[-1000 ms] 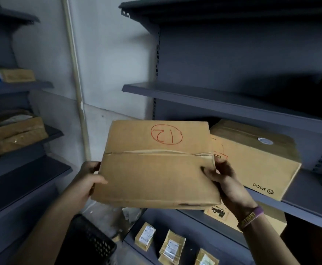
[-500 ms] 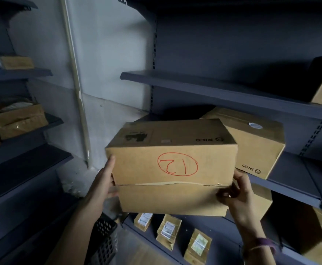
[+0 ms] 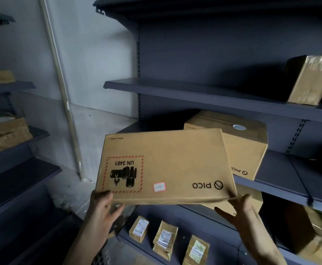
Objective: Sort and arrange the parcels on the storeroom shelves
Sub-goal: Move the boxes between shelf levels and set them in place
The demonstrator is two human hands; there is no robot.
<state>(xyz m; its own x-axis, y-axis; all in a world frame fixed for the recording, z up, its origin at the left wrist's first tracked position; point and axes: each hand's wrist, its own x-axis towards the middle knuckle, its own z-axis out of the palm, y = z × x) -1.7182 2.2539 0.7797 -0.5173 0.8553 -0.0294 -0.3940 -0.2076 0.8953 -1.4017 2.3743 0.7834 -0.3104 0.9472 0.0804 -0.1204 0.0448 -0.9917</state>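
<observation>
Grip, two-handed, on one PICO box [image 3: 164,167]: our left hand [image 3: 102,207] pinches the near left corner, thumb on the printed face and fingers under it. Our right hand [image 3: 247,213] lies straight-fingered and spread beneath the near right corner, carrying rather than clasping.

Position: box held in the air, off every shelf, broad face tilted up toward us, print upside down.

Long axis: crosswise, from one hand to the other. The bulk lies up and away from the grip.

Beyond the right hand's corner, just behind the box: a second PICO box [image 3: 238,146] on the middle shelf [image 3: 282,169].

Beyond the left hand's half: a stretch of that shelf's dark surface shows above the far left corner.

Judgement: we expect a push forward onto that stretch. The right hand is nearer the neighbour and likelier to catch it.

Below the grip: three small parcels [image 3: 165,240] on the lower shelf [image 3: 210,226].

Above, rightward: a taped parcel [image 3: 307,79] on the upper shelf [image 3: 194,92].
</observation>
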